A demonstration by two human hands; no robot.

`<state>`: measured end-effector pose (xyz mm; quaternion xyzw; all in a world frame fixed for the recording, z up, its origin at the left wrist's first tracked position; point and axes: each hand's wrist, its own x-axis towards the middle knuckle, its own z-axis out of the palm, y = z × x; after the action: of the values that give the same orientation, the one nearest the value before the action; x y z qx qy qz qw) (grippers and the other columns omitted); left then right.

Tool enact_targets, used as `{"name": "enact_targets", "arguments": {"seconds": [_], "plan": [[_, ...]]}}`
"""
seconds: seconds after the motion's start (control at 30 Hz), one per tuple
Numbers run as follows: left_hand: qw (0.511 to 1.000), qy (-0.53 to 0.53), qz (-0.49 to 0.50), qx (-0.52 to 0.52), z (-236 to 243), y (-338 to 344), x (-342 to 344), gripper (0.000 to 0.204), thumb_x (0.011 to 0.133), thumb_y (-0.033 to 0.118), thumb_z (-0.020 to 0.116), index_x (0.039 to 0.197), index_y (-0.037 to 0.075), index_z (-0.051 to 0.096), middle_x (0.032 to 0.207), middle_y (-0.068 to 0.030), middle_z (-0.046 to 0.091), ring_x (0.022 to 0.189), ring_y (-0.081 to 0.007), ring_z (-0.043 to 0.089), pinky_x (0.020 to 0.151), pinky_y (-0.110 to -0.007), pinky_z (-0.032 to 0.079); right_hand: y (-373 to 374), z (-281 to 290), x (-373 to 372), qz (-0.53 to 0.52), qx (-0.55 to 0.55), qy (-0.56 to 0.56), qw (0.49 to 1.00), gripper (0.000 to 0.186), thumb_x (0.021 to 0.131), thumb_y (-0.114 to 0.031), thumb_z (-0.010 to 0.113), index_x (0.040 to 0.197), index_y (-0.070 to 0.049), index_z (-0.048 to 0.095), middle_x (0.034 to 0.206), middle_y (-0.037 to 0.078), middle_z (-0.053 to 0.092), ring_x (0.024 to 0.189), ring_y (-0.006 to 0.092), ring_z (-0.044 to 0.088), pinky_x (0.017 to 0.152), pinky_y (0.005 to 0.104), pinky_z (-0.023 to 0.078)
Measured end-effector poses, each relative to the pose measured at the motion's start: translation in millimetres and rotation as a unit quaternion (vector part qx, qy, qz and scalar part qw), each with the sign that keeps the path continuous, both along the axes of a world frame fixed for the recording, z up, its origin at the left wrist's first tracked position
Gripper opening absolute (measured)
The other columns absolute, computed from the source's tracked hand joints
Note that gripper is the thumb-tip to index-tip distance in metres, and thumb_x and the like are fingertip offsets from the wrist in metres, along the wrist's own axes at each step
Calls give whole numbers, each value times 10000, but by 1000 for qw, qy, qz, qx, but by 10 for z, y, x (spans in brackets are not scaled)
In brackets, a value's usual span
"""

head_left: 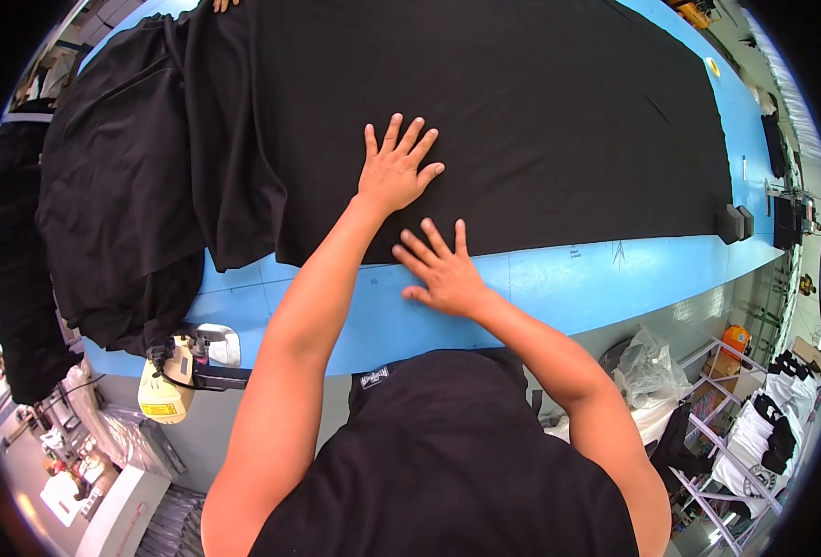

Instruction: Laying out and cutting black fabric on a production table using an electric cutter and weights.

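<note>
My left hand [395, 167] lies spread on a wide sheet of black fabric [540, 130], its fingers apart. My right hand [440, 271], also spread, is at the fabric's near edge, with its fingertips on or just over the cloth and its palm over the light blue table [568, 288]. At the left the fabric is bunched into loose folds [123, 167] that hang over the table's near edge. A dark block [736, 223] sits on the fabric's right near corner.
A co-worker's hand [227, 5] shows at the top edge. A cream machine [164, 385] is mounted at the table's near left. Below the right side are a metal rack [708, 501], white and black garments [749, 446] and a plastic bag [652, 381].
</note>
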<state>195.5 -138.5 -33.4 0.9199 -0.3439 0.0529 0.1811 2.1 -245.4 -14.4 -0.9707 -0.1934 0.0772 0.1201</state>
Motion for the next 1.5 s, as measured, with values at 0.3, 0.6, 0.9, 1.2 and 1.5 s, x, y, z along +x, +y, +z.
{"name": "enact_targets", "arguments": {"seconds": [0.3,0.6,0.9,1.2,1.5], "plan": [[995,52,74,51,27,812,-1065,585,962,515,544,1478,247,480,1572,-44,374,1509,-339,198,1153,-688,51,-495,123,-128,-68,60,-12,996,719,928,-589,543,1511,-187,420,1617,79,297,1530,308,156,1160,682,12],[998,67,-14,-12,107,933,-1576,428,944,326,637,1350,194,609,1478,-52,496,1482,-314,281,1172,-651,105,-412,-67,-312,-61,-8,-19,998,726,927,-607,528,1533,-233,390,1632,47,267,1541,315,78,1152,697,-23],[997,67,-43,6,228,733,-1645,494,951,377,620,1401,185,553,1513,-61,453,1480,-325,274,1178,-624,151,-780,40,-571,-183,7,-47,982,756,940,-613,515,1571,-254,303,1665,58,165,1547,283,52,1166,668,-24],[996,65,-3,68,43,675,-1639,602,954,504,569,1497,272,453,1582,-49,368,1518,-278,200,1190,-612,108,-1287,-121,-669,-240,-35,-31,970,800,947,-657,453,1597,-257,210,1680,57,77,1547,310,12,1145,691,-54],[983,142,118,1,608,1255,-2482,594,941,399,644,1426,94,488,1452,-190,478,1374,-390,406,1131,-557,286,-871,276,-676,-211,90,-25,973,767,948,-513,587,1549,-116,325,1623,184,227,1517,371,152,1149,680,33]]}}
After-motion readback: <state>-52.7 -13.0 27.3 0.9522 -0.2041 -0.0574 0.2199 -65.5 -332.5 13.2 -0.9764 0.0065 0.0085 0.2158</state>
